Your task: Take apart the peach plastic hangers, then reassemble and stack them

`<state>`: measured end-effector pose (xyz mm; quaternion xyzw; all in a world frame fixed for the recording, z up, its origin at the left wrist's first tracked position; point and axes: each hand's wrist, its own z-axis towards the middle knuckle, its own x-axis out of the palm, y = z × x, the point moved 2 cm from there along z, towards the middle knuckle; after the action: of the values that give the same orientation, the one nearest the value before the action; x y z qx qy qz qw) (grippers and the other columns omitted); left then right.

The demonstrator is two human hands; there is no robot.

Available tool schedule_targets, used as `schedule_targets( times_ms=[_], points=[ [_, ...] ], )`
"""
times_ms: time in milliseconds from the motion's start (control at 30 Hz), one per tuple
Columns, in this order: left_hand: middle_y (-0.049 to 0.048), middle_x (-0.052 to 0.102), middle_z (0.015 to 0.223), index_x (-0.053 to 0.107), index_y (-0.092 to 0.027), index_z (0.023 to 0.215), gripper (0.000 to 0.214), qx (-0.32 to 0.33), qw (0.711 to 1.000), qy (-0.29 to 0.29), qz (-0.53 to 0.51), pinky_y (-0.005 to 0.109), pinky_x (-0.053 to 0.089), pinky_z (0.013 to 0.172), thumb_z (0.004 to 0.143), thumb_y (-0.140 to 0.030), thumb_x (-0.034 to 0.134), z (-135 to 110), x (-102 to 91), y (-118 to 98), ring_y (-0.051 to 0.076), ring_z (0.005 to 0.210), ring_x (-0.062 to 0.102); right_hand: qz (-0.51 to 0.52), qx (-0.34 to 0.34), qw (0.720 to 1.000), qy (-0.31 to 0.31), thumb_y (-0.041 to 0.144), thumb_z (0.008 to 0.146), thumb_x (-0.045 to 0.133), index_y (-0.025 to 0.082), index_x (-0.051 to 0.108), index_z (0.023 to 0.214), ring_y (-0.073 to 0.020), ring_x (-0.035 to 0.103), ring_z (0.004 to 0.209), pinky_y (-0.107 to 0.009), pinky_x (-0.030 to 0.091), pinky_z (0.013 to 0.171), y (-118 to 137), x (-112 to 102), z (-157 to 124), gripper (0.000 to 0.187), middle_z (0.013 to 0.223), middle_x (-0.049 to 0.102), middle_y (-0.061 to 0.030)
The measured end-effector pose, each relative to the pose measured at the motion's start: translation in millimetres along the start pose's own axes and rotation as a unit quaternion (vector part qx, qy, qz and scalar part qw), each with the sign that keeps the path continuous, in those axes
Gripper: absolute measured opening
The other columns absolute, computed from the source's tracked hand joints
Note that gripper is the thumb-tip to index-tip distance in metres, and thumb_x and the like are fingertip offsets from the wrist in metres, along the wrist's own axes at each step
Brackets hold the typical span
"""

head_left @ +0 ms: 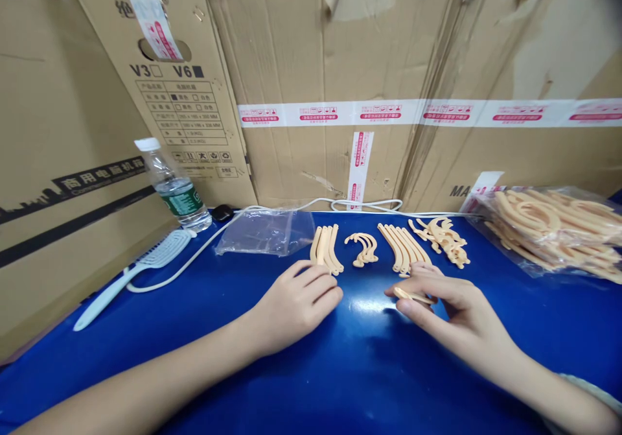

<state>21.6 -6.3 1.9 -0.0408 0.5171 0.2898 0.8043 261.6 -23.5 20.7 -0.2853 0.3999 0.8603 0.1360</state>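
Observation:
My right hand [449,302] pinches a small beige plastic piece [411,295] between thumb and fingers, just above the blue table. Beyond its fingertips lies a row of curved beige plastic strips [401,247] with holes at their ends. My left hand [296,302] rests by the near end of another row of such strips [333,244], its fingers curled and close together. Whatever its fingertips may hold is hidden. Between the two rows sit several nested beige hooks [364,247]. A loose heap of small hook-like pieces [444,237] lies further right.
A clear bag of curved beige parts [549,227] lies at the right. On the left are a flat clear plastic bag [265,233], a water bottle [177,192] and a pale blue hairbrush [140,266]. A white cable [194,263] runs along cardboard boxes [315,46] behind the table.

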Motion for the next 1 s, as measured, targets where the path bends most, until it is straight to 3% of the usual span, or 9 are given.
schedule_targets(
  times_ms=[100,300,467,733,1000],
  points=[
    [0.0084,0.07,0.1,0.063,-0.013,0.1,0.023,0.004,0.999,-0.022,-0.034,0.038,0.051,0.088,0.098,-0.01,0.041,1.0,-0.7,2.4,0.022,0.099,0.063,-0.003,0.005,1.0,0.001,0.034,0.09,0.061,0.023,0.07,0.083,-0.0166,0.061,0.066,-0.033,0.046,0.069,-2.3,0.3,-0.1,0.016,0.07,0.07,-0.0008],
    [0.0107,0.067,0.105,0.061,-0.013,0.103,0.038,-0.119,0.989,-0.007,-0.089,0.037,0.054,0.088,0.084,0.009,0.037,-9.1,15.6,32.2,0.022,0.103,0.06,0.0,-0.006,1.0,0.002,0.032,0.091,0.06,0.023,0.071,0.084,-0.0163,0.061,0.067,-0.032,0.045,0.067,-2.6,0.3,0.1,0.015,0.073,0.071,-0.001],
    [0.01,0.066,0.101,0.063,-0.014,0.098,0.031,-0.178,0.978,-0.024,-0.105,0.04,0.055,0.085,0.086,0.005,0.042,-14.5,23.9,45.3,0.022,0.095,0.062,-0.006,-0.01,1.0,0.014,0.03,0.091,0.06,0.023,0.068,0.084,-0.0157,0.058,0.066,-0.032,0.044,0.067,-1.6,-0.4,0.6,0.013,0.068,0.066,0.0001],
    [0.0065,0.066,0.096,0.063,-0.016,0.09,0.014,-0.209,0.964,-0.038,-0.159,0.036,0.053,0.086,0.088,-0.006,0.053,-9.6,17.9,39.6,0.02,0.092,0.063,-0.065,-0.048,0.996,0.032,0.03,0.093,0.057,0.02,0.067,0.092,-0.0203,0.06,0.086,-0.038,0.048,0.081,-19.6,1.6,7.2,0.013,0.088,0.068,-0.0065],
    [0.006,0.067,0.092,0.063,-0.016,0.088,0.004,-0.2,0.967,-0.022,-0.155,0.036,0.053,0.082,0.085,-0.018,0.064,-1.6,18.4,30.1,0.021,0.088,0.064,-0.167,-0.115,0.978,0.043,0.024,0.092,0.059,0.019,0.067,0.096,-0.0226,0.059,0.099,-0.045,0.046,0.091,-39.7,1.0,28.7,0.011,0.098,0.068,-0.0087]
  ],
)
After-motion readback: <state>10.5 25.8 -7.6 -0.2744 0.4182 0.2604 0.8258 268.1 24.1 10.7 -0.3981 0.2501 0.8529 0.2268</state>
